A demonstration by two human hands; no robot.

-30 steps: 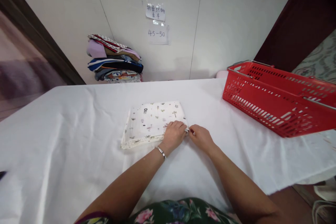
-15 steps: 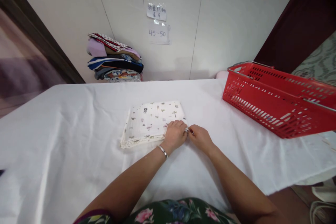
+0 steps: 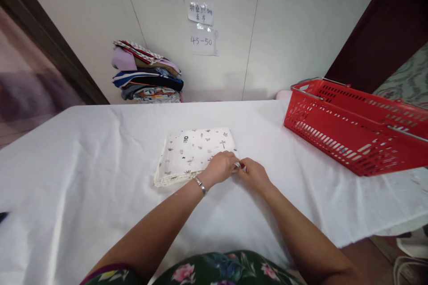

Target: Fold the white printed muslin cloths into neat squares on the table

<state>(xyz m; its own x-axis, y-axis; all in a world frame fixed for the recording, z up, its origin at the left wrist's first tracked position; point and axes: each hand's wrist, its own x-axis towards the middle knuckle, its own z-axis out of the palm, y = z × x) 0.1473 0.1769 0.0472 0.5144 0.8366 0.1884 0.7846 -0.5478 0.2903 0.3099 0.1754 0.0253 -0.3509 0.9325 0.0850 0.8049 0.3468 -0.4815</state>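
Note:
A white cloth (image 3: 187, 153) with small plant and animal prints lies folded in a flat, layered rectangle on the white-covered table (image 3: 110, 213). At its near right corner, my left hand (image 3: 221, 167) is closed on the edge of the fabric, its wrist wearing a silver bracelet. My right hand (image 3: 256, 177) pinches the same corner from the right, thumb and fingers together on a small bit of cloth. Both sets of fingertips nearly meet there. The layers under my left palm are hidden.
A red plastic basket (image 3: 337, 129) with metal handles stands on the right of the table. Behind the far edge, a stack of folded fabrics (image 3: 147, 73) rests near the wall. Handwritten paper signs (image 3: 202, 40) are taped to that wall.
My left hand has turned slightly and its wrist has shifted left, the fingers staying by the corner. My right hand has barely moved, and the cloth lies as before.

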